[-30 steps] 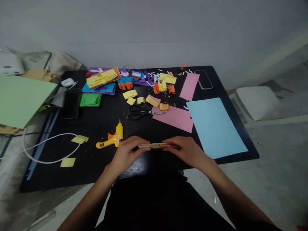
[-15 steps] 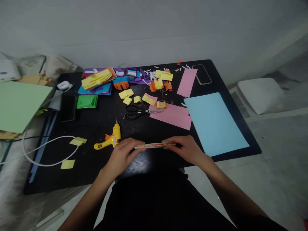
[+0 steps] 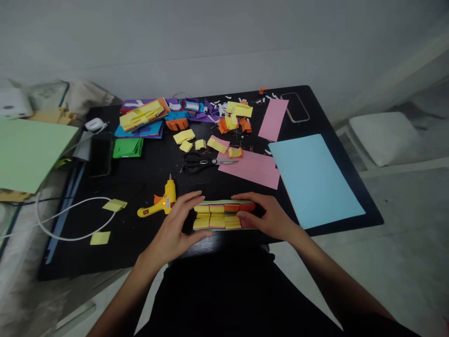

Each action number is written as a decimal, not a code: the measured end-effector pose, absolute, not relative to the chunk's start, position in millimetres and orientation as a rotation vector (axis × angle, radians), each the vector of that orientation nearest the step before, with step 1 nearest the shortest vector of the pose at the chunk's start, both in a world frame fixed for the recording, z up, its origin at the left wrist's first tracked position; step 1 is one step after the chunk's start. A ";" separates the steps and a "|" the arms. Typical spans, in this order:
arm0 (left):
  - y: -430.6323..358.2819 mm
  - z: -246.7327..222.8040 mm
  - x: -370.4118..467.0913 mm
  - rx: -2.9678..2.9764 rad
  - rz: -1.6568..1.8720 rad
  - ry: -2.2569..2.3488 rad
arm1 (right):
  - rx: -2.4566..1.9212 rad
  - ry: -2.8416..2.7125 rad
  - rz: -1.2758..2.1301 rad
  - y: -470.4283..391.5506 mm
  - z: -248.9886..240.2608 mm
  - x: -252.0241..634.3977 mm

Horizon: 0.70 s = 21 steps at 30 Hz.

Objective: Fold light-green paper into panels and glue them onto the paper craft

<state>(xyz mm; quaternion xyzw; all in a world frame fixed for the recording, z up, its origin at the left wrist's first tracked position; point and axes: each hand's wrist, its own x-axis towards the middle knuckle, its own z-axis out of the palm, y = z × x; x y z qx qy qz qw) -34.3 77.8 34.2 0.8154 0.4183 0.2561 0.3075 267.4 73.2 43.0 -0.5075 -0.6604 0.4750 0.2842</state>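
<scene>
A folded paper card point(image 3: 218, 221) stands partly opened in front of me near the table's front edge. Rows of small folded tabs, mostly yellow with some orange and pink, line its inside, and a pale green edge shows along its outside. My right hand point(image 3: 274, 216) grips its right end, the thumb reaching inside and the fingers behind. At the left end, my left hand point(image 3: 171, 228) has its fingers and thumb spread apart; whether it touches the card is unclear. Just beyond my left hand lies a yellow glue gun point(image 3: 169, 195).
Black-handled scissors point(image 3: 201, 163) lie beyond the card, by pink paper point(image 3: 252, 171). Light blue sheets point(image 3: 314, 182) cover the right side. Folded coloured paper point(image 3: 142, 118) and scraps point(image 3: 212, 110) fill the back. A phone point(image 3: 100, 154) and white cable point(image 3: 75, 238) are at left.
The card was pressed nearly flat and seen edge-on between both hands; now it is opened, showing the tabs inside. My left fingers and thumb have spread apart.
</scene>
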 end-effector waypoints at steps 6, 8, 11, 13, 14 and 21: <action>72.7 30.1 -35.9 2.154 0.663 1.118 | -1.455 -1.690 1.198 81.2 38.9 262.3; 72.3 28.3 -36.2 2.148 0.671 1.114 | -1.491 -1.636 1.181 84.7 36.1 260.6; 72.0 27.0 -36.7 2.142 0.687 1.118 | -1.547 -1.593 1.147 89.6 32.3 258.9; 71.7 26.9 -37.0 2.142 0.678 1.124 | -1.574 -1.591 1.121 92.2 30.4 258.6; 71.5 27.0 -37.0 2.146 0.678 1.125 | -1.581 -1.594 1.112 93.2 29.6 258.6; 71.1 29.1 -36.8 2.159 0.676 1.112 | -1.620 -1.618 1.105 96.5 24.8 259.4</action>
